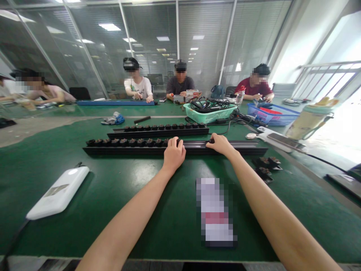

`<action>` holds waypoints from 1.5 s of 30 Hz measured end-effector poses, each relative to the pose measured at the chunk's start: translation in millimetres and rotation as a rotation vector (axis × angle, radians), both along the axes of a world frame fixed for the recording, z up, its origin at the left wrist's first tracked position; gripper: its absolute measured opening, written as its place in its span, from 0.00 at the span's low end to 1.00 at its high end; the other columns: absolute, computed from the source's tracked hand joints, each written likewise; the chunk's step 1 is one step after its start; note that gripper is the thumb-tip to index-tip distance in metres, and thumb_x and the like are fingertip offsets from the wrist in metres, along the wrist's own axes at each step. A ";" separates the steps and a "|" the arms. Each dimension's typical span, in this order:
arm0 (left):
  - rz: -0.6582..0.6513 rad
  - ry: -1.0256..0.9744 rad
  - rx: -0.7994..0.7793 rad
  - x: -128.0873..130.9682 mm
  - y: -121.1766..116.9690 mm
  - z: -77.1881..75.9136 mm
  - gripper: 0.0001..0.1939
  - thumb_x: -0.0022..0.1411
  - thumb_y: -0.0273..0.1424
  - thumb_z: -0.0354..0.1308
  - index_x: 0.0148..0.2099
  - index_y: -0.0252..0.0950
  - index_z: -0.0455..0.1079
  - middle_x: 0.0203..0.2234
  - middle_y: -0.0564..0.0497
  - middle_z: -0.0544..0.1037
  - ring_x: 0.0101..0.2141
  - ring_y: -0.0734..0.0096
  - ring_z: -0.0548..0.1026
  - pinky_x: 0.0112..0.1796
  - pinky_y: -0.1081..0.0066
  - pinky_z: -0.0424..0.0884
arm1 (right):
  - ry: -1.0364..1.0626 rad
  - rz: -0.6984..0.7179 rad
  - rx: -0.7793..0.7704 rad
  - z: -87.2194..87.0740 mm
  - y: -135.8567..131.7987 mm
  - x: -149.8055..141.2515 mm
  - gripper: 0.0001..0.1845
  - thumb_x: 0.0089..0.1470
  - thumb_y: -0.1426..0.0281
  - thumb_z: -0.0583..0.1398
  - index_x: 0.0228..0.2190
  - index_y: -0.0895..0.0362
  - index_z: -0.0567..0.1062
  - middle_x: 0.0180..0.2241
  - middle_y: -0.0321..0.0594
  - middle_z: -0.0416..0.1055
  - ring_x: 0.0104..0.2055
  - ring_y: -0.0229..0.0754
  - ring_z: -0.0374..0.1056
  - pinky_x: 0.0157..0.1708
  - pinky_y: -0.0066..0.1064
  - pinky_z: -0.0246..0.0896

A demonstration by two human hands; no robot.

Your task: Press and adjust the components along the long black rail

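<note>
A long black rail [124, 151] lies crosswise on the green table, and a row of small black blocks [132, 142] with brownish tops fills its left part. At the right end of that row my left hand [174, 153] curls its fingers over a black block, mostly hidden by them. Farther right, my right hand [222, 144] pinches another small dark block [210, 140] at the rail's open channel. Behind it a second black rail [160, 133] carries a similar row of blocks. Several loose black blocks [265, 170] lie right of my right forearm.
A blurred-out phone-shaped object [216, 210] lies between my forearms. To the left is a white power bank [60, 192] with a cable. Beyond the rails stand a green basket of cables [210, 114] and a blue basket [272, 116]. Several people sit across the table.
</note>
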State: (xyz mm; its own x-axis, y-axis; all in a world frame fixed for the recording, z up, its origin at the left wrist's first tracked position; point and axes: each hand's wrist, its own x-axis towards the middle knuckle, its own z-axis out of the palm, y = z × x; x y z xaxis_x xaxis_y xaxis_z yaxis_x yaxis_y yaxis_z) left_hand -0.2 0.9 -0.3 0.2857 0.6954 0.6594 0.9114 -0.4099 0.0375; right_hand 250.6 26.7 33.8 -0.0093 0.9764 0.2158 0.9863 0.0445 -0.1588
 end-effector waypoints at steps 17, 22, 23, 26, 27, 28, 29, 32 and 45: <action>-0.007 -0.023 -0.026 -0.1 0.0 0.0 0.19 0.73 0.32 0.47 0.58 0.35 0.72 0.58 0.37 0.70 0.58 0.52 0.67 0.48 0.59 0.78 | 0.017 0.086 0.002 -0.5 4.7 6.8 0.14 0.61 0.62 0.60 0.44 0.57 0.74 0.42 0.48 0.80 0.47 0.51 0.74 0.45 0.34 0.60; -0.010 -0.025 -0.027 0.0 -0.1 0.3 0.19 0.73 0.32 0.46 0.58 0.35 0.72 0.58 0.37 0.70 0.59 0.52 0.67 0.49 0.59 0.78 | 0.016 0.062 -0.004 -0.4 4.1 6.0 0.15 0.61 0.61 0.61 0.45 0.57 0.74 0.43 0.48 0.80 0.47 0.51 0.74 0.46 0.34 0.60; -0.009 -0.024 -0.028 0.1 -0.2 0.3 0.19 0.73 0.32 0.46 0.58 0.35 0.72 0.58 0.37 0.70 0.59 0.51 0.67 0.49 0.59 0.77 | 0.015 0.054 -0.002 -0.5 3.7 6.0 0.15 0.61 0.61 0.61 0.45 0.57 0.74 0.43 0.48 0.80 0.47 0.50 0.74 0.45 0.33 0.59; -0.007 -0.020 -0.028 0.2 -0.3 0.5 0.19 0.73 0.32 0.47 0.58 0.35 0.72 0.58 0.37 0.70 0.59 0.51 0.67 0.50 0.58 0.77 | 0.017 0.042 0.007 -0.9 2.3 6.5 0.15 0.61 0.60 0.61 0.44 0.57 0.74 0.42 0.48 0.80 0.46 0.49 0.75 0.44 0.32 0.60; -0.005 -0.019 -0.028 0.3 -0.2 0.5 0.19 0.73 0.32 0.47 0.58 0.35 0.72 0.58 0.37 0.70 0.59 0.52 0.67 0.49 0.59 0.78 | 0.020 0.044 0.009 -0.9 1.9 6.9 0.15 0.61 0.60 0.61 0.44 0.57 0.74 0.42 0.48 0.80 0.46 0.49 0.75 0.44 0.32 0.60; -0.004 -0.018 -0.026 0.2 -0.1 0.4 0.19 0.73 0.32 0.47 0.58 0.35 0.72 0.58 0.37 0.70 0.59 0.52 0.67 0.49 0.59 0.78 | 0.021 0.050 0.011 -0.8 1.4 7.3 0.15 0.61 0.60 0.61 0.44 0.57 0.74 0.42 0.47 0.80 0.46 0.49 0.75 0.44 0.32 0.60; -0.003 -0.017 -0.025 0.2 0.0 0.3 0.19 0.73 0.32 0.47 0.58 0.35 0.72 0.58 0.37 0.70 0.59 0.52 0.67 0.48 0.60 0.78 | 0.022 0.057 0.012 -0.6 1.1 8.0 0.14 0.61 0.60 0.61 0.44 0.57 0.74 0.42 0.47 0.80 0.46 0.49 0.75 0.44 0.32 0.60; -0.004 -0.017 -0.025 0.2 0.4 0.0 0.18 0.73 0.32 0.47 0.58 0.35 0.72 0.58 0.37 0.70 0.58 0.51 0.68 0.48 0.59 0.78 | 0.020 0.073 0.009 0.6 0.2 10.7 0.13 0.61 0.62 0.61 0.44 0.57 0.74 0.42 0.47 0.80 0.45 0.50 0.75 0.44 0.33 0.60; -0.010 -0.030 -0.027 0.6 0.1 -0.2 0.19 0.73 0.32 0.46 0.58 0.36 0.72 0.58 0.37 0.70 0.59 0.51 0.68 0.47 0.60 0.78 | 0.018 0.063 0.012 -0.5 0.4 16.0 0.13 0.61 0.61 0.60 0.42 0.56 0.74 0.41 0.47 0.80 0.44 0.50 0.75 0.44 0.33 0.60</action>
State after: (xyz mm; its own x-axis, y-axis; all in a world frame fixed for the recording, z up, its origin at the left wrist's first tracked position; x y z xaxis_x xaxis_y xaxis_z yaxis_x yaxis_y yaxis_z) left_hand 0.4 1.1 -0.5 0.2730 0.7101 0.6490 0.9056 -0.4173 0.0756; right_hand 266.6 27.1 33.3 -0.0666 0.9713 0.2282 0.9785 0.1083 -0.1757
